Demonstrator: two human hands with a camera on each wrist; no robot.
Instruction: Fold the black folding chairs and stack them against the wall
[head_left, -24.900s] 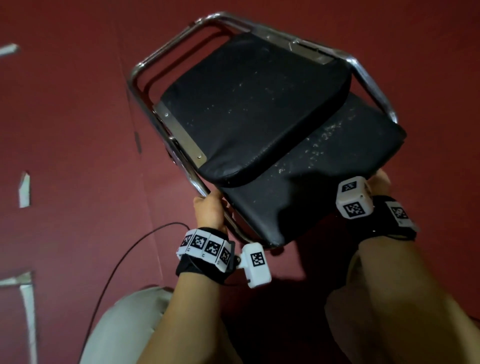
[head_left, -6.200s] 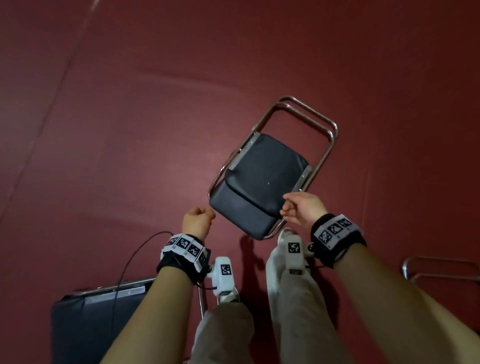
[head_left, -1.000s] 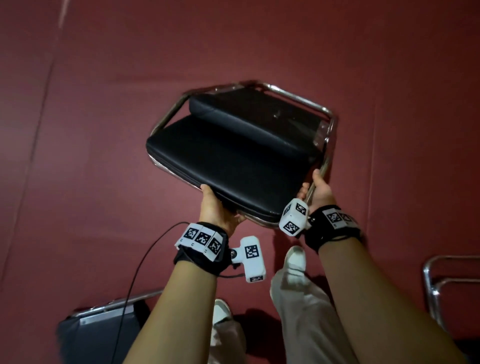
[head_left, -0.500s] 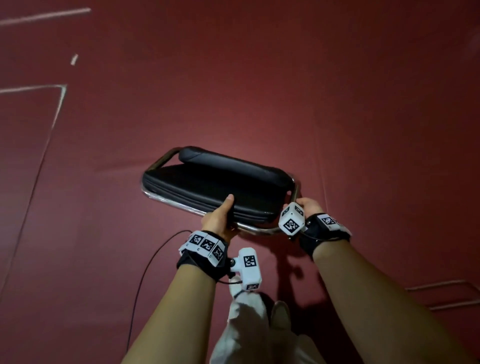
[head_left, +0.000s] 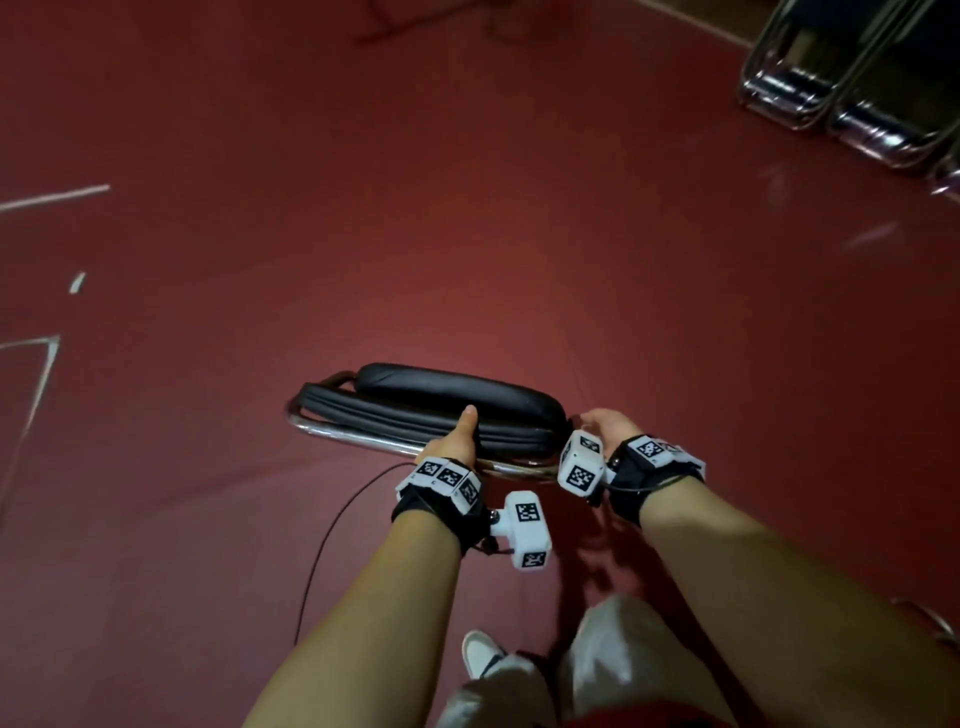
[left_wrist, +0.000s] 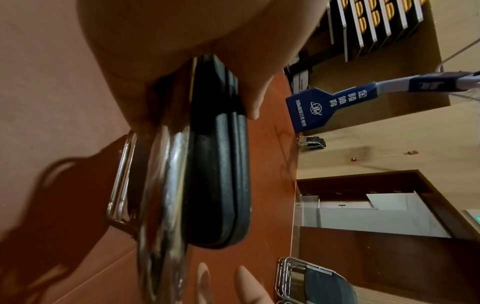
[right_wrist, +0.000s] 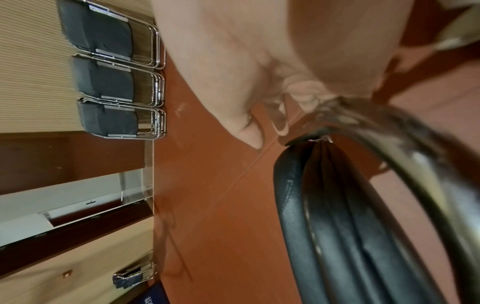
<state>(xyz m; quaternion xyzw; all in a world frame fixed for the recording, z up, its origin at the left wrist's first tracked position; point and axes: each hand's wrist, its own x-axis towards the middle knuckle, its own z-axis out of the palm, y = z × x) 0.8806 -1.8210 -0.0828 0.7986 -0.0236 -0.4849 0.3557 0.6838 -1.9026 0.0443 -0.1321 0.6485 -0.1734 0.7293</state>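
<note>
The black folding chair (head_left: 426, 410) is now fully collapsed: a second ago its seat and backrest were still facing the head camera as broad surfaces; they are now showing edge-on, pressed together against the chrome tube frame (head_left: 363, 441). The chair is hanging clear of the red floor (head_left: 467, 208), carried flat in front of the person.

The left hand (head_left: 454, 441) is gripping the chair at mid-length, thumb lying up over the seat cushion. The left wrist view shows the thumb and fingers (left_wrist: 145, 92) clamping padding and tubing between them. The right hand (head_left: 605, 423) is curling around the frame at the chair's right end; the right wrist view shows the fingers (right_wrist: 303, 92) wrapped over the bent tube.

The viewpoint is also changing. Half a second ago only floor was visible; the stacked folded chairs (head_left: 841, 88) are now entering the upper right of the head view. The right wrist view shows them as three leaning groups against a ribbed wall panel (right_wrist: 31, 82).

Judgement: the folding step for this chair appears complete, and the carry toward the stack is under way. The stack is still well apart from the held chair, so placement is not yet begun.
</note>
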